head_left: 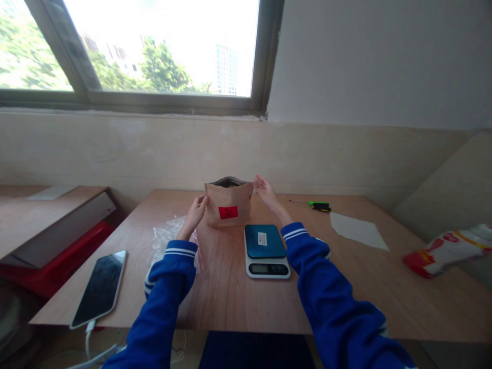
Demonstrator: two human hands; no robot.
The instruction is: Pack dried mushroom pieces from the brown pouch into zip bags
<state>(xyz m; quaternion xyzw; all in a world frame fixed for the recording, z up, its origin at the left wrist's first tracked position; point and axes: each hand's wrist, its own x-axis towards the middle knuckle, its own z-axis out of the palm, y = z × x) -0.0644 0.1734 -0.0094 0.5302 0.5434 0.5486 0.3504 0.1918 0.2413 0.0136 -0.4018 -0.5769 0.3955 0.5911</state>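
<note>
A brown kraft-paper pouch (pixel 215 215) with a red label stands upright near the back of the table, its silvery-lined mouth parted. What lies inside is mostly hidden. My left hand (pixel 197 209) pinches the pouch's left edge. At its upper right corner, my right hand (pixel 265 192) has its fingertips on the edge, some fingers stretched upward. In front of the pouch, a little to the right, sits a kitchen scale (pixel 267 251) with a blue top and nothing on it. A clear plastic bag (pixel 166 233) lies beneath and beside my left forearm.
A phone (pixel 100 287) with a white cable lies at the table's left front. To the right are screwdrivers (pixel 320 206), a white paper sheet (pixel 357 230) and a red-and-white bottle (pixel 442 251). A tiled wall (pixel 300 159) stands behind the table.
</note>
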